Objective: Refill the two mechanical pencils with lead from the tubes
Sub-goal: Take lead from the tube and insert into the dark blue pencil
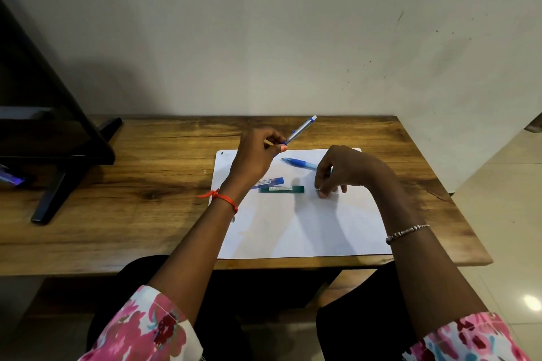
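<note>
Wooden table (146,184): the green tube (281,189) lies parallel to its near edge, just beside the right hand (346,168), fingertips (322,192) bunched, on what I cannot tell. The left hand (255,155) pinches a raised pencil (300,129).

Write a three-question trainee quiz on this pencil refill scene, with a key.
1. True or false: the blue lead tube and the green lead tube both lie on the white paper sheet.
2. What holds the silver mechanical pencil raised above the wooden table? A. the left hand B. a clamp C. nothing
3. Fill in: the lead tube nearer the person is ____ in colour.
Key: 1 true; 2 A; 3 green.
</note>
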Demonstrator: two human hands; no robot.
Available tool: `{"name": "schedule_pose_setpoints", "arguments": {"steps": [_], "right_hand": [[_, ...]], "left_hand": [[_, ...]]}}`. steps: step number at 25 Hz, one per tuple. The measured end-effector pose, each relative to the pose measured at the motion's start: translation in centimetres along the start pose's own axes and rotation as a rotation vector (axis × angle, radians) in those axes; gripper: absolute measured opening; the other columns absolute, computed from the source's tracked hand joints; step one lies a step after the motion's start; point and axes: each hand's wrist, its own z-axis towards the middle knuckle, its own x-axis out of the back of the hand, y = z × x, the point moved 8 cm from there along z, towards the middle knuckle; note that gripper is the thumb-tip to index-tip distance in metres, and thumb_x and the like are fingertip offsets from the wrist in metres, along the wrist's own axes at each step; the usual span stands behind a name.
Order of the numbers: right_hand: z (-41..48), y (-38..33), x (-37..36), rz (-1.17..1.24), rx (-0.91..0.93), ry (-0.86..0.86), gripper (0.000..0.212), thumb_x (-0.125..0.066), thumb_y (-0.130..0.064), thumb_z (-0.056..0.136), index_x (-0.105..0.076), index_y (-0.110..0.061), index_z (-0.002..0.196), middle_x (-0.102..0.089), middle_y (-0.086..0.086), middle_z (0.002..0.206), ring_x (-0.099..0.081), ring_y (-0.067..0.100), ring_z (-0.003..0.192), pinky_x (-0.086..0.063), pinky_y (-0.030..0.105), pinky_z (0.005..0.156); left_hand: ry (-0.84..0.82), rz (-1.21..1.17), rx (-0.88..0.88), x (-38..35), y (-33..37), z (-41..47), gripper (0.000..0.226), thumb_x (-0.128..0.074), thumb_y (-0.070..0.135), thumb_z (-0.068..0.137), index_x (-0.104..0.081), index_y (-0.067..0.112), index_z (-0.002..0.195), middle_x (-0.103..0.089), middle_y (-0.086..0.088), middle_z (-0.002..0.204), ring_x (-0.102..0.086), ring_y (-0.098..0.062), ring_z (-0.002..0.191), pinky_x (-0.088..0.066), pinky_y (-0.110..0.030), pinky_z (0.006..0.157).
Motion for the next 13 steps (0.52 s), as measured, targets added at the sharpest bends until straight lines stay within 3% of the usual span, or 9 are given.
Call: {"name": "schedule_pose_setpoints", "arguments": {"steps": [7,13], "right_hand": [[0.3,0.0,-0.2,0.009,0.005,-0.005,0.012,-0.073,-0.004,0.074,-0.074,0.000,0.085,-0.070,0.016,0.078,-0.061,0.020,0.063,-0.045,0.016,0.045],[0.1,-0.3,1.2,-0.003,0.035,0.117,0.012,-0.067,-0.005,0.078,-0.074,0.001,0.084,-0.064,0.004,0.061,-0.055,0.009,0.044,-0.042,0.015,0.043]], "left_hand": [[-0.003,-0.002,0.003,-0.2,-0.1,0.0,0.017,-0.063,0.008,0.084,-0.067,0.000,0.098,-0.068,-0.015,0.101,-0.054,-0.013,0.082,-0.039,-0.009,0.063],[-0.008,-0.013,0.001,-0.4,-0.2,0.1,0.014,-0.064,0.007,0.083,-0.068,0.001,0.094,-0.068,-0.014,0.097,-0.053,-0.007,0.070,-0.039,-0.008,0.060]]}}
